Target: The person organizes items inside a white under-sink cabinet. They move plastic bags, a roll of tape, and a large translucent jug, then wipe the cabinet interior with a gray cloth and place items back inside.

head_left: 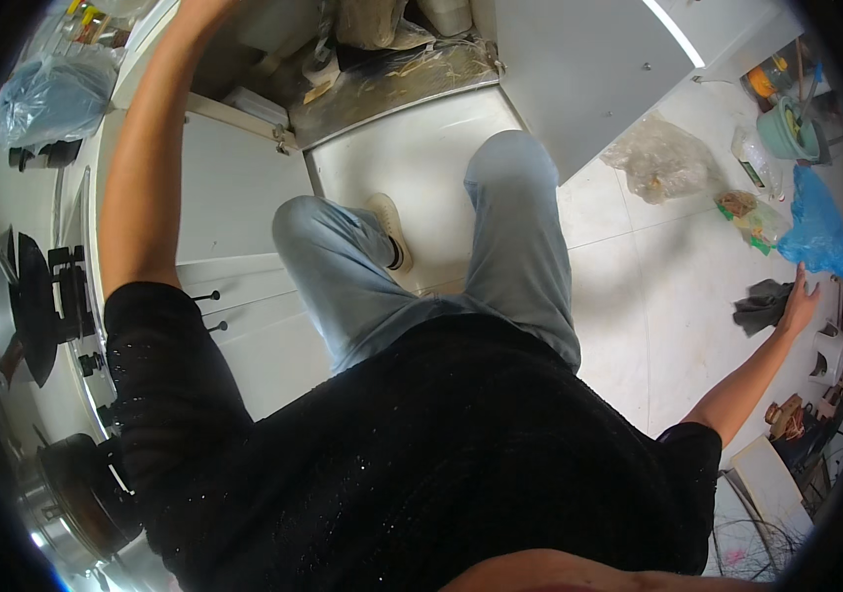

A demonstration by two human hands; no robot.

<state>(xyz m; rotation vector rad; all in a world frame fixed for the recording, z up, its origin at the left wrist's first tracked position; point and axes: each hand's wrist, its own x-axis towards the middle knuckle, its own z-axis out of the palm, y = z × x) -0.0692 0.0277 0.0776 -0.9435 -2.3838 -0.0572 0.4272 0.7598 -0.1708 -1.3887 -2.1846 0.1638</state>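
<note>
My left hand is out of view; the forearm runs past the top left edge beside the open cabinet (392, 92). On the far right, my right hand (803, 300) is stretched out low over the floor, its index finger extended towards a blue plastic bag (815, 222). A crumpled dark grey cloth (760, 307) adjoins the hand; whether the fingers grip it is unclear. Between my knees and the cabinet, whose bottom board is stained and littered, is a white surface. Two grey-white cabinet doors (233, 192) stand swung out on either side.
A clear plastic bag (658, 159), a clear bottle (756, 159), a food packet (751, 214) and a green bucket (786, 129) are on the tiled floor to the right. Along the left counter are a wok (33, 311), a steel pot (70, 503) and a tied plastic bag (55, 100).
</note>
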